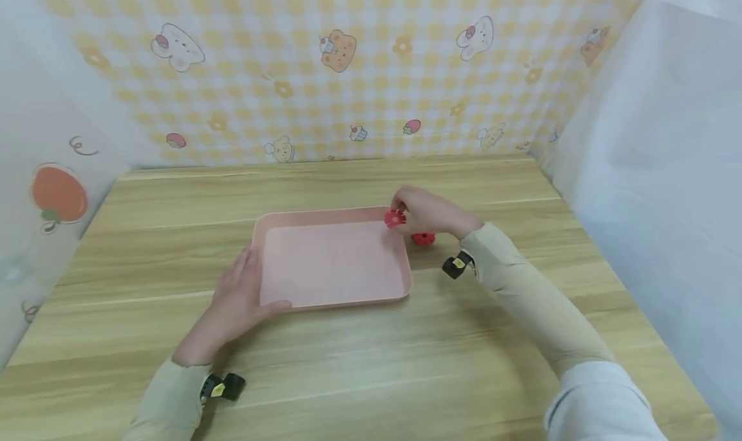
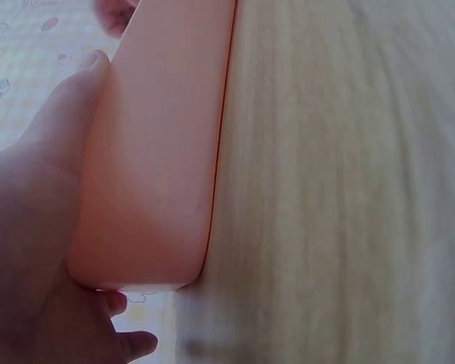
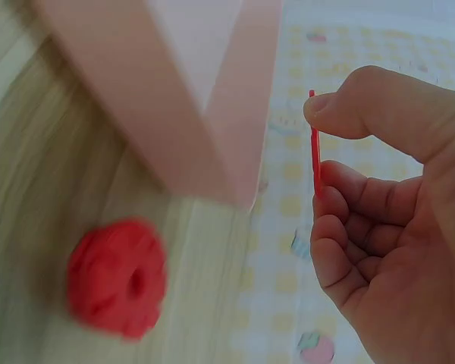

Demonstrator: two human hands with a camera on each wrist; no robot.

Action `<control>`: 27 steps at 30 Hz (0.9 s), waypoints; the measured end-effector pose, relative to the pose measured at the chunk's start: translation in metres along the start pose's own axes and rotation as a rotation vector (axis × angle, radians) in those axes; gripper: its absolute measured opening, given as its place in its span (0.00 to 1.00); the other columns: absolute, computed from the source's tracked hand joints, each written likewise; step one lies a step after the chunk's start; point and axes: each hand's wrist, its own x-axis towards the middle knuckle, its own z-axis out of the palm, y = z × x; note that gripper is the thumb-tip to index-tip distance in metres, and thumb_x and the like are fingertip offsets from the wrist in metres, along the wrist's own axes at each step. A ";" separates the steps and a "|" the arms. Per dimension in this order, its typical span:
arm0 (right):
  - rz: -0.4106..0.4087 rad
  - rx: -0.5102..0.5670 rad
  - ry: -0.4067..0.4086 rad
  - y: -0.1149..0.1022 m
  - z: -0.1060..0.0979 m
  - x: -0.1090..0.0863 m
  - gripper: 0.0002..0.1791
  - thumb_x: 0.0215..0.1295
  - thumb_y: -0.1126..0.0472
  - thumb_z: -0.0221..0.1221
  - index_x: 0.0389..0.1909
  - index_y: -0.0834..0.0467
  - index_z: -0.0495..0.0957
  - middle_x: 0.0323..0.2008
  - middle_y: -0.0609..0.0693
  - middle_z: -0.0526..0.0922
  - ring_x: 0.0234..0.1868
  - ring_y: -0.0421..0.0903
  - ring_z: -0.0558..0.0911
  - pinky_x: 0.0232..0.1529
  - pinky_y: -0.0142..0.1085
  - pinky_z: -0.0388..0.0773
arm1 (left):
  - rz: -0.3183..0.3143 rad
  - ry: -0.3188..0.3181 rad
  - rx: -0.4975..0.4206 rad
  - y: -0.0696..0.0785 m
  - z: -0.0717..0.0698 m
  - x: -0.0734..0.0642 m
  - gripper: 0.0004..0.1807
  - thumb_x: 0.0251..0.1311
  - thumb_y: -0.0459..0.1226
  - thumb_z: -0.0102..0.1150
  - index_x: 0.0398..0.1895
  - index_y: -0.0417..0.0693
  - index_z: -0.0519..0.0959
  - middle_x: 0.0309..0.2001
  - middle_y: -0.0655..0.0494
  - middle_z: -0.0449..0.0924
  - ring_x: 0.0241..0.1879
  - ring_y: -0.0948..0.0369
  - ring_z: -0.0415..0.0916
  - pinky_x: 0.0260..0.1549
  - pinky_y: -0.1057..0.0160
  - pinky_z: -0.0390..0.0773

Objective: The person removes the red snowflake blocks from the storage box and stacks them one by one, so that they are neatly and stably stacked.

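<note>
A shallow pink tray (image 1: 332, 266) with raised walls lies on the wooden table. At its front left corner rests my left hand (image 1: 239, 297), thumb along the front rim and straight fingers against the left wall. Over the back right corner, my right hand (image 1: 428, 210) pinches a thin red disc (image 1: 395, 219) with a notched, flower-like edge. Seen edge-on in the right wrist view, the disc (image 3: 315, 144) stands between thumb and fingertips. Just right of the tray, below that hand, sits a thicker red notched piece (image 3: 120, 279) with a central hole.
The wood-grain table (image 1: 359, 376) meets a yellow checked cloth (image 1: 371, 93) with cartoon prints at the back. A white sheet (image 1: 666, 145) hangs along the right side, and a printed white sheet (image 1: 52, 125) along the left.
</note>
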 end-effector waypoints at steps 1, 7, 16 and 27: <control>0.001 0.005 0.010 0.004 0.000 -0.004 0.20 0.56 0.58 0.66 0.46 0.63 0.75 0.42 0.53 0.78 0.41 0.49 0.75 0.48 0.39 0.77 | 0.000 -0.003 0.001 0.000 0.000 0.000 0.70 0.47 0.64 0.64 0.73 0.32 0.31 0.73 0.29 0.33 0.72 0.34 0.36 0.61 0.26 0.42; 0.004 0.016 0.056 0.026 0.008 -0.021 0.18 0.54 0.60 0.66 0.42 0.64 0.75 0.38 0.54 0.77 0.38 0.48 0.74 0.42 0.38 0.76 | 0.012 0.018 0.009 -0.005 0.000 -0.001 0.71 0.46 0.62 0.66 0.73 0.32 0.30 0.73 0.27 0.35 0.71 0.32 0.39 0.61 0.26 0.44; 0.015 0.020 0.051 0.043 0.027 -0.031 0.17 0.53 0.60 0.66 0.41 0.65 0.75 0.35 0.53 0.76 0.35 0.46 0.72 0.36 0.35 0.72 | 0.003 0.010 0.020 -0.005 -0.004 -0.007 0.70 0.47 0.61 0.66 0.73 0.31 0.31 0.73 0.28 0.34 0.71 0.33 0.38 0.61 0.26 0.45; 0.018 0.011 0.054 0.044 0.030 -0.034 0.17 0.51 0.63 0.66 0.41 0.65 0.76 0.37 0.53 0.76 0.36 0.46 0.73 0.37 0.35 0.73 | 0.004 0.003 -0.011 -0.006 -0.003 -0.009 0.69 0.48 0.59 0.67 0.72 0.29 0.30 0.73 0.26 0.33 0.71 0.33 0.36 0.63 0.28 0.45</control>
